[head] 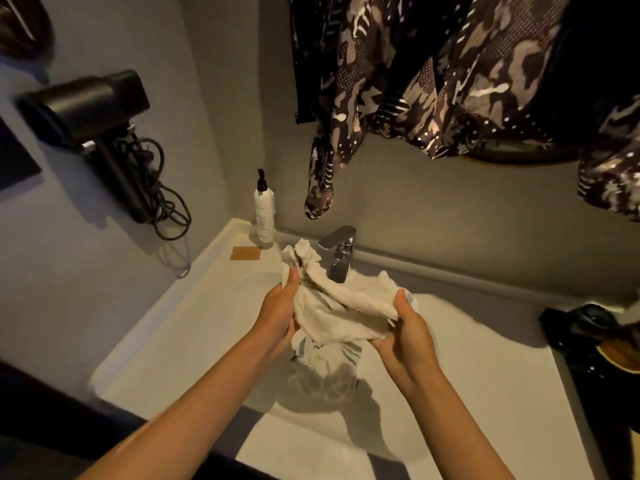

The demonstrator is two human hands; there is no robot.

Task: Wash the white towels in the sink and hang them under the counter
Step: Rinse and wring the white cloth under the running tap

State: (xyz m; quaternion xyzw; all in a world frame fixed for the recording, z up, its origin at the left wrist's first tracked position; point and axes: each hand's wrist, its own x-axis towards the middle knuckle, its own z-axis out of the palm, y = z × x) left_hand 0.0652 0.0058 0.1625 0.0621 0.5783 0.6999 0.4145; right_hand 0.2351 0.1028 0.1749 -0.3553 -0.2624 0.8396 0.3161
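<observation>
A crumpled white towel (332, 306) is held above the white sink (467, 375), just in front of the chrome faucet (341, 254). My left hand (280, 310) grips the towel's left side, thumb on top. My right hand (407, 334) pinches its right edge from below. Part of the towel hangs down between my hands toward the basin, where its shadow falls. Whether water runs from the faucet cannot be told.
A white pump bottle (265, 216) stands at the sink's back left corner beside a small brown card (245, 253). A black hair dryer (93, 109) with coiled cord hangs on the left wall. Patterned dark garments (433, 81) hang above. Dark objects (595, 327) sit at the right.
</observation>
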